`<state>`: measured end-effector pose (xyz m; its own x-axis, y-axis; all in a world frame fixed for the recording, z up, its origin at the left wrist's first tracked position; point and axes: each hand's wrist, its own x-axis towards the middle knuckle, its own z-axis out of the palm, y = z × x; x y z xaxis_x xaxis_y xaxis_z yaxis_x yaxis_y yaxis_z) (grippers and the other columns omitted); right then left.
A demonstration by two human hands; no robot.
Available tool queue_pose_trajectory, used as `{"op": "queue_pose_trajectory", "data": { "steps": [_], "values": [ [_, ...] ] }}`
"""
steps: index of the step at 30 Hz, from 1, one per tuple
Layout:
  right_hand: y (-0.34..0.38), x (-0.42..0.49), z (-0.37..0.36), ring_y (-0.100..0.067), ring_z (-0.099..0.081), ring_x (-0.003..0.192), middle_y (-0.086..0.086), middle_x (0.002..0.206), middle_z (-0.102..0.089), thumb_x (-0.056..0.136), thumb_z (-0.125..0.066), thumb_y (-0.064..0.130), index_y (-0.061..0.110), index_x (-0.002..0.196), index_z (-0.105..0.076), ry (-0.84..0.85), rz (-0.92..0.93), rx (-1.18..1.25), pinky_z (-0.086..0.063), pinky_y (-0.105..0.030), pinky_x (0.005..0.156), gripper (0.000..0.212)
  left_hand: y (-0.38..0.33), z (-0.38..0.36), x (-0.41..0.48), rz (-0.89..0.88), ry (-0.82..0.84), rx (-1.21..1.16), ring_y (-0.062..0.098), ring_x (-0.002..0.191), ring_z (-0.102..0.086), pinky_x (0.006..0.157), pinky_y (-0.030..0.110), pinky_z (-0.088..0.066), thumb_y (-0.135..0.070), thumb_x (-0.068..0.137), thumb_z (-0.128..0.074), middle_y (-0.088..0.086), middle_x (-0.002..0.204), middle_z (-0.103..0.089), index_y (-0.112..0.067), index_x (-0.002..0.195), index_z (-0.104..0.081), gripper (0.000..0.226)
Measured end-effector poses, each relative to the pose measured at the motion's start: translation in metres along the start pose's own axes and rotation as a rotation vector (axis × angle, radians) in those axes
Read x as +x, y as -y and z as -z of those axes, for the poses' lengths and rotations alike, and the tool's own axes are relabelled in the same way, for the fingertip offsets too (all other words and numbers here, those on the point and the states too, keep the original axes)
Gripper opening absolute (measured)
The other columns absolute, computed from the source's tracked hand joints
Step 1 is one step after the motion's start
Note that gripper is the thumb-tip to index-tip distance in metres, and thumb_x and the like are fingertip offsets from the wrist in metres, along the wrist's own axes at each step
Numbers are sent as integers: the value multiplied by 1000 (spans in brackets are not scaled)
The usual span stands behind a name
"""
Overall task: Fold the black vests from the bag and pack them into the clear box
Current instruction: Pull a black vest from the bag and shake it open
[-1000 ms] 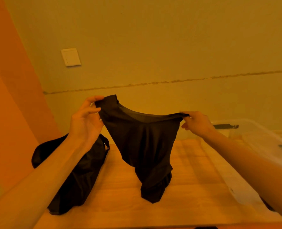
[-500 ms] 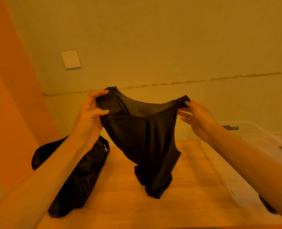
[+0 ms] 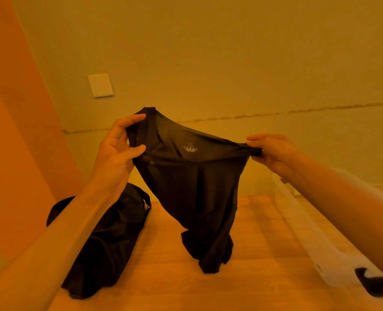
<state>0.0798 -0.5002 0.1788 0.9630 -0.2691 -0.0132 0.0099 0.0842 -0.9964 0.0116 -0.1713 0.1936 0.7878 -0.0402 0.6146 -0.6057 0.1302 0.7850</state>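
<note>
Since half a second ago your right hand (image 3: 273, 151) has drawn its shoulder strap outward and lower, so the black vest (image 3: 195, 187) stretches wider and its neck print faces you. Each of your hands pinches one strap, the left hand (image 3: 116, 158) between thumb and fingers. The vest hangs over the tabletop (image 3: 163, 277), between the black bag (image 3: 109, 239) and the clear box (image 3: 302, 225), with its hem bunched low (touching the wood or not, I cannot tell). You are spreading it out. The next move is probably to lay it flat for folding. The print (image 3: 190, 148) reads "XL", and the smaller lines under it are illegible.
</note>
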Motion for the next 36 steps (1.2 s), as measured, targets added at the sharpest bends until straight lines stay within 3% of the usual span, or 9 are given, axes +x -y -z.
{"op": "queue_pose_trajectory", "data": {
  "steps": [6,11,14,20,24,26,30,33,36],
  "values": [
    [19,7,12,-18,-66,82,-9,101,-70,93,-72,15,12,101,-73,-56,131,-89,-55,-23,58,9,0,2,3,-10,7,79,13,142,-44,110,44,-46,19,92,-52,-4,148,-52,-34,129,-63,66],
    [48,10,20,-26,-72,73,-19,75,-75,81,-82,11,-6,88,-76,24,75,-646,-60,-38,86,19,-15,3,27,-50,14,79,13,143,-43,114,51,-43,19,93,-52,-6,149,-52,-33,133,-60,67],
    [67,8,15,-20,-72,64,-14,70,-74,88,-79,19,0,84,-73,78,62,-691,-61,-31,66,21,-27,-5,45,-72,33,94,12,140,-47,111,49,-46,18,94,-53,-8,145,-55,-29,136,-58,63],
    [113,29,9,-18,-55,81,-8,92,-59,93,-72,28,13,86,-65,-45,90,-212,-54,-32,72,18,-38,-15,76,-95,-36,73,12,133,-55,107,39,-50,17,93,-54,-9,137,-63,-24,138,-58,61],
    [133,45,-1,-20,-61,82,-7,94,-58,95,-68,24,16,91,-61,2,58,152,-53,-31,70,12,-48,-28,103,198,-231,-692,19,107,-72,84,30,-59,-3,99,-55,3,107,-76,-24,128,-65,37],
    [139,49,-4,-20,-62,81,-6,92,-59,94,-68,22,16,90,-61,-21,113,213,-52,-31,67,10,-47,-27,118,274,-336,-832,24,106,-72,88,34,-59,-9,96,-62,7,100,-77,-23,123,-67,31],
    [142,51,-4,-21,-62,88,-4,88,-62,97,-64,22,17,79,-60,-104,322,78,-51,-32,75,19,-39,-30,134,271,-440,-722,24,98,-74,84,32,-60,-7,95,-66,10,94,-77,-16,115,-67,22],
    [143,54,-5,-21,-62,83,-6,88,-60,98,-63,22,14,86,-60,-31,178,199,-52,-32,70,14,-33,-33,132,292,-438,-461,15,86,-74,77,26,-59,-6,93,-70,3,88,-77,-16,107,-71,18],
    [151,54,-6,-19,-64,78,-7,92,-63,100,-59,19,10,100,-60,120,21,368,-57,-30,61,9,-30,-29,132,257,-439,-161,16,96,-72,80,26,-59,-9,91,-73,5,106,-73,-15,112,-72,21]
  ]
}}
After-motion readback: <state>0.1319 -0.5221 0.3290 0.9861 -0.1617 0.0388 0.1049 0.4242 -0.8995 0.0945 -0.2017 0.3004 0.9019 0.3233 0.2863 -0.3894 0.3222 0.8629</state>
